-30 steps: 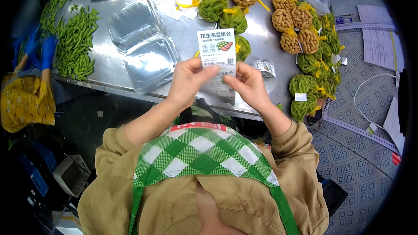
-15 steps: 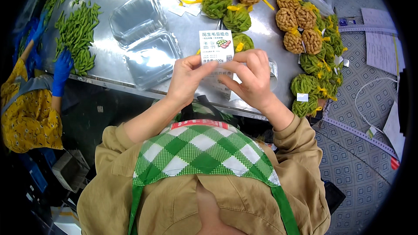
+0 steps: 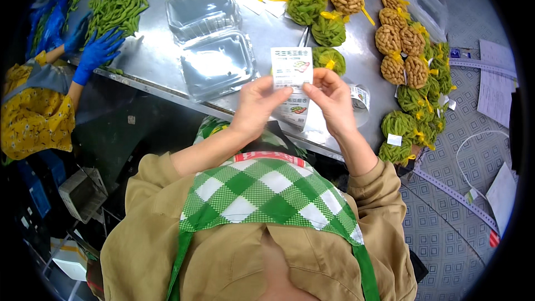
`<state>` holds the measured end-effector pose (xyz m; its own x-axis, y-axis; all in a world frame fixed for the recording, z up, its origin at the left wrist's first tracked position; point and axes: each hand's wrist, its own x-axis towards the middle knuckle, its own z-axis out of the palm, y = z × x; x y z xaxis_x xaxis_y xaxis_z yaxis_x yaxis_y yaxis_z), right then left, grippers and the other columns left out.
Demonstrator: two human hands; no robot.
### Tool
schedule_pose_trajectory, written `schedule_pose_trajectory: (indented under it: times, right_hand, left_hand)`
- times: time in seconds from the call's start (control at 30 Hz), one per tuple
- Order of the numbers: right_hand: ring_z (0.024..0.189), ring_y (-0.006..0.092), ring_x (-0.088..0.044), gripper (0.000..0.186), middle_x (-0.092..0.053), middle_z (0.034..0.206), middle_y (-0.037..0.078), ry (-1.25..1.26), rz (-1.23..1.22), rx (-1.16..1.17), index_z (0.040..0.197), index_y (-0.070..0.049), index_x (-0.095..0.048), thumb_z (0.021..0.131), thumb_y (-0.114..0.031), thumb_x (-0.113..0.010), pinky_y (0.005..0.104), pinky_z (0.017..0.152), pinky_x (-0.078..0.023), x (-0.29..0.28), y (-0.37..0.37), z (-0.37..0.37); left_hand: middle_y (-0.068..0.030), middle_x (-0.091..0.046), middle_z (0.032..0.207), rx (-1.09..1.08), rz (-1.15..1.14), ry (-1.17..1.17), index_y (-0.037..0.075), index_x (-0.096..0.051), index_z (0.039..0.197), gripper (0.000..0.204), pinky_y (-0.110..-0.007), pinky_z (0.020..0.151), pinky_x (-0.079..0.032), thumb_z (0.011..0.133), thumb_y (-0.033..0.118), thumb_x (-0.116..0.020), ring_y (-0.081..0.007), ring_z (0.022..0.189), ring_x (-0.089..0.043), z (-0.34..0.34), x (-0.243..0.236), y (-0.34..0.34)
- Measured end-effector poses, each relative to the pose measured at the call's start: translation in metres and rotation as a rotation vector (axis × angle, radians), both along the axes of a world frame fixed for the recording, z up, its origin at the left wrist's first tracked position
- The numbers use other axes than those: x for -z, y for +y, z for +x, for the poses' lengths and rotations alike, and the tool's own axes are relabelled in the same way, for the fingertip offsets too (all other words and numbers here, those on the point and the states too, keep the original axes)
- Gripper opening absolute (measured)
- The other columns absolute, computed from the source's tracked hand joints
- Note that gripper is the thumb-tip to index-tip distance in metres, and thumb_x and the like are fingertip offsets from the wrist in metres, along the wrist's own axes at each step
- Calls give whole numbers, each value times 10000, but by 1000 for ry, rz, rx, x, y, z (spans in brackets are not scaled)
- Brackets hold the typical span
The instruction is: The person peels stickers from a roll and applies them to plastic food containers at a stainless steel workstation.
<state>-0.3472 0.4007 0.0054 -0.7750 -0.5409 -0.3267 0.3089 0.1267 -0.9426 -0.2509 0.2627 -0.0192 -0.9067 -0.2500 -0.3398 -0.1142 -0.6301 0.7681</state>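
L hand (image 3: 257,107) & R hand (image 3: 334,101) both pinching label strip (image 3: 292,68), just R of clear clamshell (image 3: 216,66); looks like label-separating step, so next move prob. needs steady L hold w/ careful R peel.

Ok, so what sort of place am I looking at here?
Probably a produce-packing workroom: there are loose green pods, peanut bundles with yellow ties, and a strip of printed labels.
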Motion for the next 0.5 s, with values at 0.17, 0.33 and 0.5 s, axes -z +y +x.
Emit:
schedule_pose_trajectory:
  times: [0.17,0.33,0.5]
  right_hand:
    - [772,42,-571,94,-639,857,14,0,-113,-54,920,13,-604,843,-27,-639,190,694,-454,3,-12,4]
    - [735,33,-544,115,-624,832,-2,-9,-102,-51,914,0,-601,829,-47,-662,191,647,-435,2,-16,8]
    - [767,167,-540,251,-570,818,25,920,188,-72,912,-61,-612,693,-58,-734,310,678,-422,-4,-19,8]
  left_hand:
    - [-58,-663,989,-19,25,1,-15,-636,1061,223,-247,776,-498,840,8,-621,-96,866,-611,8,1,-6]
    - [-58,-666,975,31,-13,-18,-26,-647,1032,201,-242,773,-494,835,5,-623,-96,867,-608,16,0,-7]
    - [-46,-668,938,63,-40,-64,-30,-657,1013,193,-237,762,-480,825,11,-640,-77,842,-594,24,4,-11]
